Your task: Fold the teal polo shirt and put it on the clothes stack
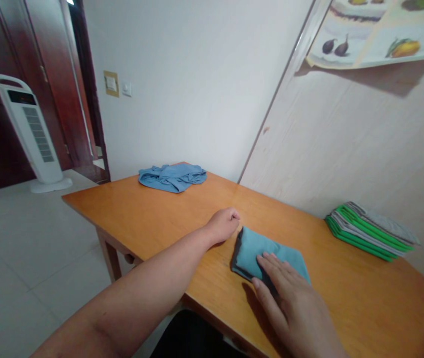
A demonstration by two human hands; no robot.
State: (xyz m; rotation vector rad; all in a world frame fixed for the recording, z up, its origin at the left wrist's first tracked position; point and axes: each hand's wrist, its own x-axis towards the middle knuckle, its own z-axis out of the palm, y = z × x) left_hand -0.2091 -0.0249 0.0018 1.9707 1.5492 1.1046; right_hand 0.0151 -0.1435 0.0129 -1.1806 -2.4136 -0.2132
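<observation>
A folded teal cloth with a dark grey edge (251, 247) lies on the orange wooden table (152, 214) in front of me. My right hand (290, 293) lies flat on the cloth's near half, fingers stretched out. My left hand (224, 223) rests on the table just left of the cloth's far corner, fingers curled into a fist, touching or nearly touching the cloth's edge. Whether it pinches the edge is hidden.
A crumpled blue cloth (172, 177) lies at the table's far corner. A stack of folded green and grey cloths (371, 228) sits at the right by the wall. A white tower fan (33, 134) stands on the floor at left, beside a dark wooden door.
</observation>
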